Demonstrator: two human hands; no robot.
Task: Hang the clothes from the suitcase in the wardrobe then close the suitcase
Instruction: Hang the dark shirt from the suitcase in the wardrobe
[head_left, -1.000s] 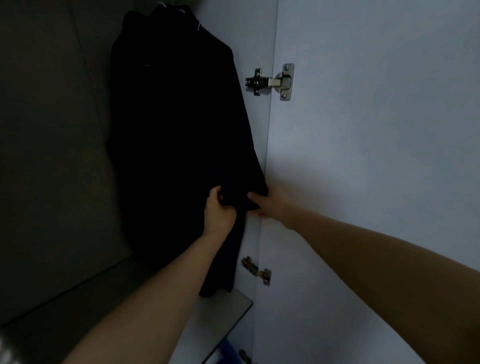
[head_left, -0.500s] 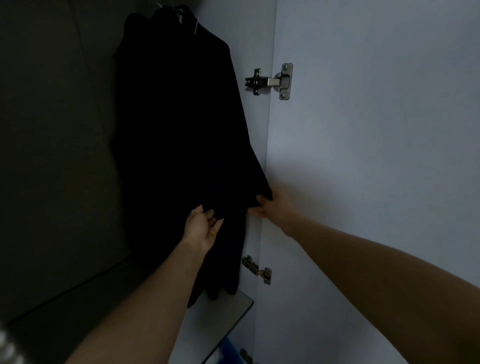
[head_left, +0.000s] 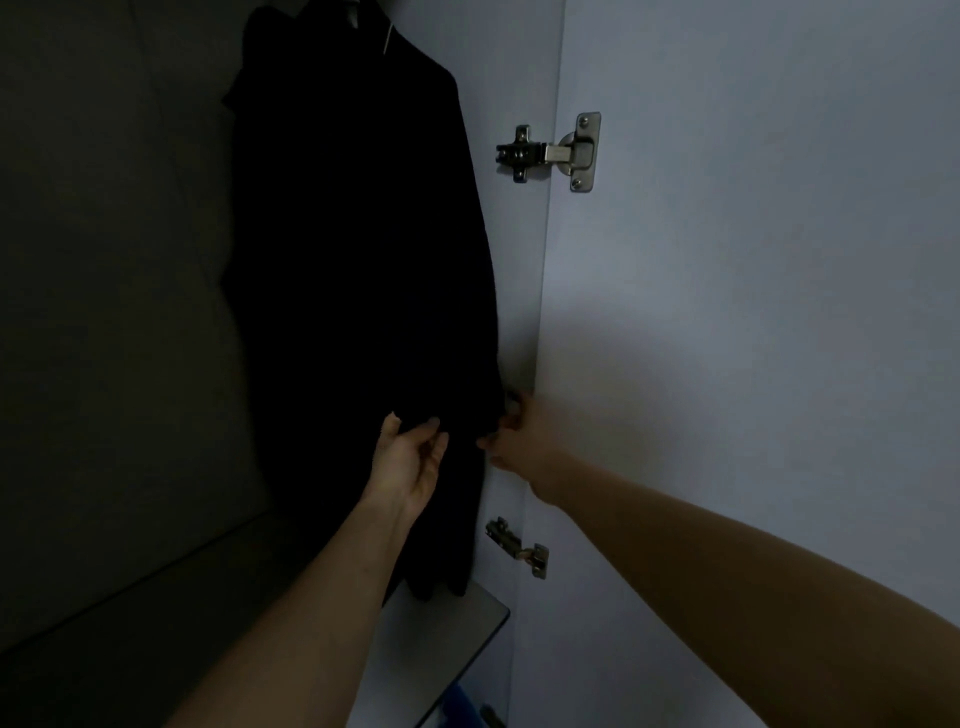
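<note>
Hanging in the upper middle of the frame is a long black garment (head_left: 358, 270). It is inside the dark wardrobe (head_left: 114, 312). Its long side runs up and down, with the top near the top edge of the frame and the bottom end pointing down toward the shelf (head_left: 447, 639) at the lower middle. The top of the garment sits on a hanger (head_left: 387, 36), of which only a thin pale bit shows.

Two bare arms reach up from the bottom of the frame. The left hand (head_left: 410, 462) is at the lower edge of the garment, in the middle of the frame. Its palm faces up and its fingers are loosely spread and a little bent. The fingertips (head_left: 434, 423) touch the dark cloth, but they are not closed around it.

The right hand (head_left: 519, 436) is just to the right of it, at the garment's right edge, close to the white side wall. Its fingers are curled at the cloth. The spot is dark, so it is hard to tell for sure if it pinches the cloth.

The white wardrobe door (head_left: 753, 312) fills the right side of the frame. A shiny metal hinge (head_left: 558, 153) sits at the upper right of the garment. A second hinge (head_left: 519, 548) sits lower down, below the right hand. Something blue (head_left: 460, 701) peeks out under the shelf at the bottom edge.
</note>
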